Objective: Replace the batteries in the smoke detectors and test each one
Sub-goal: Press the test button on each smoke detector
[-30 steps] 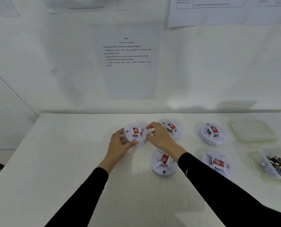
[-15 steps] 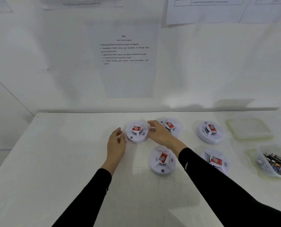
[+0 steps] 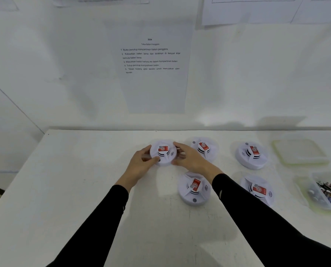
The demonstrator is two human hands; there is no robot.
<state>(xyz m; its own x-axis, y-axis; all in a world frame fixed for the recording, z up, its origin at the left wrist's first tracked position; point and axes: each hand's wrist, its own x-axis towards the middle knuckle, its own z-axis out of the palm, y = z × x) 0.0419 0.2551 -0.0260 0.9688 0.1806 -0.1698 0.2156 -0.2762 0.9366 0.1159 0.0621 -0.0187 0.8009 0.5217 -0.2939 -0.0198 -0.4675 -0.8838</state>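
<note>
Head view: left hand [image 3: 139, 167], right hand [image 3: 192, 160], grip round detector [image 3: 163, 153]; batteries [image 3: 329, 192] in tub [image 3: 304, 189].

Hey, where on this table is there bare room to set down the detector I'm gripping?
Bare: the left part of the table, from its left edge to your left hand, and the near strip between your sleeves. Crowded: right of your right hand, four more detectors, then a lid and the battery tub by the right edge.
</note>
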